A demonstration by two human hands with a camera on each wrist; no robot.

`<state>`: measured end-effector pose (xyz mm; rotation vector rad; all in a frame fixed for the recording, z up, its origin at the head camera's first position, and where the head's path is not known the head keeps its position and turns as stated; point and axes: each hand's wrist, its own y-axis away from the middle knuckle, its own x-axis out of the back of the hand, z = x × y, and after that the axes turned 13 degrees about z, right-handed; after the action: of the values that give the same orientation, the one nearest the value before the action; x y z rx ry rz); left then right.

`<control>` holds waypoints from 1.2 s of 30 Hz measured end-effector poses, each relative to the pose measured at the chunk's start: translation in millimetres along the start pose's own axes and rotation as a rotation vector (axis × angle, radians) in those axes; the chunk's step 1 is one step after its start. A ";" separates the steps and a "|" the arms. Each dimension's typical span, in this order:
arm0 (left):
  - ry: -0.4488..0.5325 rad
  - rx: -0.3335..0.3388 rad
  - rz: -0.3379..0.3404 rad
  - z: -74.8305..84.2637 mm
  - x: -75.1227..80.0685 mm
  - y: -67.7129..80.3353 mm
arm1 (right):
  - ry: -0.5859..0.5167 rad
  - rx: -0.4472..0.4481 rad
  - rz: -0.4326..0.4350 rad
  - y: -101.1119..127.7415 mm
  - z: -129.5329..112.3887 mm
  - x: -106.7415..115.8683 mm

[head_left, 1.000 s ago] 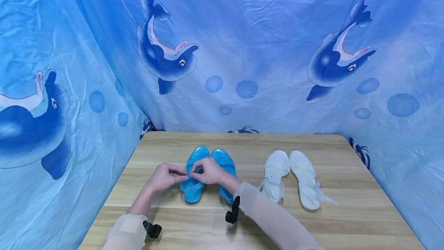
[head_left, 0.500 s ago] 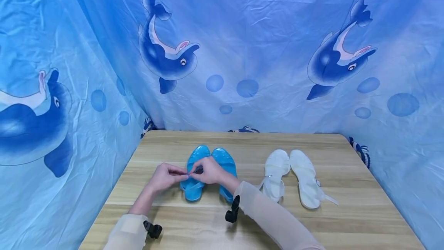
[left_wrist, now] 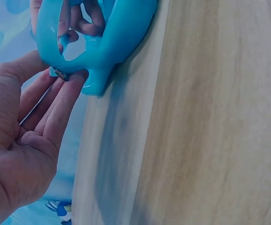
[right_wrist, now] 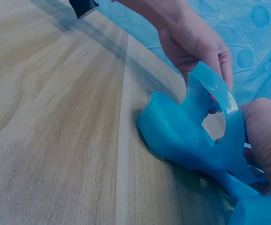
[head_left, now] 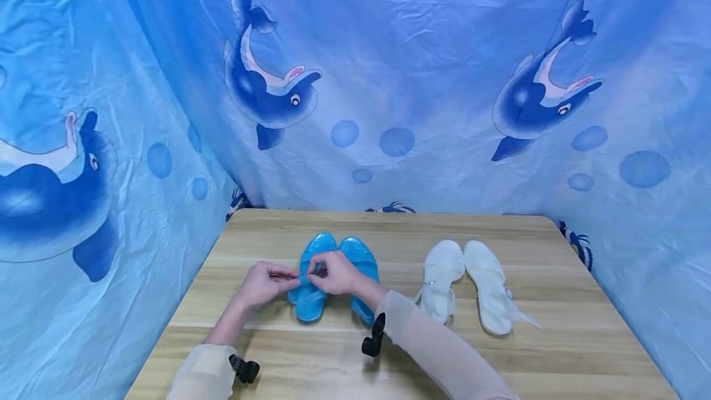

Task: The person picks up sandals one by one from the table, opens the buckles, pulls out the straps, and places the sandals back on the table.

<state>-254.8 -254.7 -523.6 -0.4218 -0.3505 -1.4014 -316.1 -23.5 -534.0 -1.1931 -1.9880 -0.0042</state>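
Seemingly so the buckle can be worked, the left hand (head_left: 265, 283) and right hand (head_left: 336, 273) each pinch the strap (head_left: 306, 278) of the blue sandal (head_left: 311, 283), lower centre on the desk (head_left: 561, 350).

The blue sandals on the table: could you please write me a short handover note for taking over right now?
Left hand: pinches the strap end of the left blue sandal, by its small metal buckle.
Right hand: pinches the same ankle strap from the other side.
Things: the right blue sandal lies right beside the left one on the wooden table. The white sandals lie to the right, untouched, straps loose.
Done: the blue pair stands side by side.
Left, apparently: this strap does not look fastened yet; whether the other blue strap is closed cannot be seen.
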 end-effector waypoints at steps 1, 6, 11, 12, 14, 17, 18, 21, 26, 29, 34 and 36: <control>0.002 0.005 0.003 -0.3 -0.4 0.5 | -0.003 -0.005 0.000 0.1 0.5 0.0; -0.002 0.024 0.017 -1.8 -2.7 1.9 | -0.031 -0.015 -0.008 1.4 0.9 -0.3; -0.006 0.026 0.023 -0.4 -4.4 3.1 | -0.022 0.009 0.008 3.0 0.5 -2.1; -0.004 0.028 0.023 0.1 -4.8 3.4 | -0.017 0.010 0.013 3.4 0.7 -2.4; -0.005 0.024 0.018 0.8 -5.5 4.0 | -0.008 0.007 0.018 4.2 1.6 -2.9; -0.006 0.023 0.014 0.1 -5.7 4.4 | -0.008 0.002 0.015 5.1 2.6 -3.1; -0.008 0.028 0.016 -0.3 -5.7 4.3 | -0.008 0.004 0.014 5.2 2.6 -2.9; -0.015 0.024 0.015 -1.5 -5.1 2.9 | -0.031 -0.005 0.009 5.0 1.8 -1.5; -0.003 0.006 0.002 0.4 -4.3 -1.1 | -0.065 -0.035 0.017 3.9 -1.1 1.7; -0.007 -0.016 -0.007 2.0 -3.3 -2.4 | -0.039 -0.018 0.014 2.7 -1.2 0.5; -0.036 -0.032 -0.024 3.8 -1.8 -3.4 | -0.008 -0.037 0.009 2.7 -0.2 -0.6; -0.044 -0.040 -0.028 4.1 -0.8 -3.9 | 0.003 -0.049 0.009 3.3 -0.6 1.1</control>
<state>-258.8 -252.5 -520.1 -0.4823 -0.3658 -1.4295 -313.6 -21.1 -534.1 -1.2319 -1.9898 -0.0504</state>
